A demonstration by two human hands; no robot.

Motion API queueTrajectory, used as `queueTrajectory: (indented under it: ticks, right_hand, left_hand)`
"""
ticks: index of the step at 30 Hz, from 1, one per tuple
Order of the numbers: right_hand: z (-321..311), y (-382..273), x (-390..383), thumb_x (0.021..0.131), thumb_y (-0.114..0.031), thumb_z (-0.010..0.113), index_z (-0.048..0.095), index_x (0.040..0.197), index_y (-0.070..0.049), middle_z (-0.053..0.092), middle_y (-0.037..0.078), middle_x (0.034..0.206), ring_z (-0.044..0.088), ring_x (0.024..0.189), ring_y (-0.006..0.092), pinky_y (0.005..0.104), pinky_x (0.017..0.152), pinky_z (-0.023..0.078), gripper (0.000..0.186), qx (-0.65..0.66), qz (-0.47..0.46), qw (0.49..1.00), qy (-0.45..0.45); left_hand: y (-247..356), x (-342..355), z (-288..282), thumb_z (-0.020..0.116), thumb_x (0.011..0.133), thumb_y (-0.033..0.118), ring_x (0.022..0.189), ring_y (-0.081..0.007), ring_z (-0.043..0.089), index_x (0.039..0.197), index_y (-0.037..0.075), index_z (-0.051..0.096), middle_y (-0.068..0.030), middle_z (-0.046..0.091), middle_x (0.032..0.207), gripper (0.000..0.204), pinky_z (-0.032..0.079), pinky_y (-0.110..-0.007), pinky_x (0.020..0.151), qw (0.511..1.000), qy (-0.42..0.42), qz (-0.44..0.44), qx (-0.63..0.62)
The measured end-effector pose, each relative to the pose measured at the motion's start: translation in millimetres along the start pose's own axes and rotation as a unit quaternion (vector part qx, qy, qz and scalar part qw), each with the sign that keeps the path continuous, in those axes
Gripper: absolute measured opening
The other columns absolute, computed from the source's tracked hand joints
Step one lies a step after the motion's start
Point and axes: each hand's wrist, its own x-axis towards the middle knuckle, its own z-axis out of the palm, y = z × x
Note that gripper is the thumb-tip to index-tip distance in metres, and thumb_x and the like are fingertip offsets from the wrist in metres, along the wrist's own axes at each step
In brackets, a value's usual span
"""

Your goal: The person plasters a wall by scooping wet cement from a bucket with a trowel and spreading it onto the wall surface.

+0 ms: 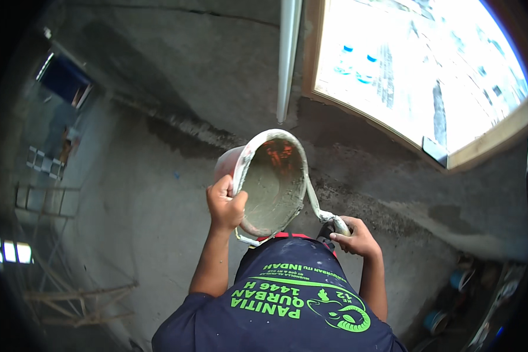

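A reddish bucket [276, 193] caked with grey mortar is tilted in front of me, its mouth turned toward me. Wet grey mortar coats the inside, with orange showing through near the far wall. My left hand [226, 205] grips the rim on its left side. At the right of the bucket, the fingers of my right hand [356, 236] close around the grip of a mortar-smeared trowel [325, 215], seen nearly edge-on. Its thin far end meets the right side of the rim. The bucket's wire handle [247, 240] hangs below the rim near my body.
Ahead is a grey plastered wall [217, 64] with a white pipe [288, 58]. A wood-framed opening [381, 117] lies at upper right, two clear bottles with blue caps beyond it. Bamboo scaffolding [82, 299] stands at left; several buckets [435, 321] sit at lower right.
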Motion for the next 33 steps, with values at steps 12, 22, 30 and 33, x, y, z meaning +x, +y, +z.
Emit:
queueTrajectory:
  ticks: [12, 22, 30, 33]
  right_hand:
    - [-15, -143, 3, 0.081, -0.028, 0.075, 0.075, 0.103, -0.011, 0.072, 0.015, 0.086, 0.070, 0.082, 0.0353, 0.0469, 0.073, 0.056, 0.028, -0.621, -0.164, 0.767, 0.011]
    - [-5, -188, 2, 0.085, -0.019, 0.069, 0.073, 0.090, -0.004, 0.071, 0.020, 0.086, 0.070, 0.089, 0.0374, 0.0483, 0.080, 0.057, 0.016, -0.589, -0.190, 0.784, -0.052]
    - [-8, -179, 9, 0.086, -0.020, 0.071, 0.069, 0.090, -0.002, 0.069, 0.021, 0.085, 0.067, 0.086, 0.0407, 0.0491, 0.077, 0.054, 0.019, -0.537, -0.195, 0.816, -0.088]
    - [-9, -175, 19, 0.092, -0.022, 0.069, 0.069, 0.089, 0.001, 0.068, 0.017, 0.077, 0.068, 0.073, 0.0321, 0.0435, 0.069, 0.053, 0.024, -0.507, -0.221, 0.822, -0.137]
  left_hand:
    - [59, 14, -1, 0.057, 0.066, -0.004, 0.049, -0.0087, 0.025, 0.062, 0.004, 0.030, -0.0042, 0.024, 0.054, 0.029, 0.021, -0.034, 0.045, 0.991, -0.050, 0.111, 0.048]
    - [98, 20, -7, 0.063, 0.067, -0.003, 0.051, -0.0057, 0.027, 0.063, 0.006, 0.028, -0.0007, 0.025, 0.055, 0.035, 0.021, -0.031, 0.046, 0.989, -0.070, 0.128, 0.023]
    - [103, 27, -7, 0.063, 0.067, -0.002, 0.051, -0.0055, 0.027, 0.063, 0.006, 0.029, -0.0003, 0.025, 0.055, 0.035, 0.021, -0.030, 0.046, 0.988, -0.091, 0.122, 0.011]
    - [101, 34, -5, 0.063, 0.067, -0.002, 0.052, -0.0056, 0.027, 0.063, 0.006, 0.029, 0.0001, 0.025, 0.055, 0.035, 0.021, -0.031, 0.046, 0.984, -0.105, 0.142, 0.022]
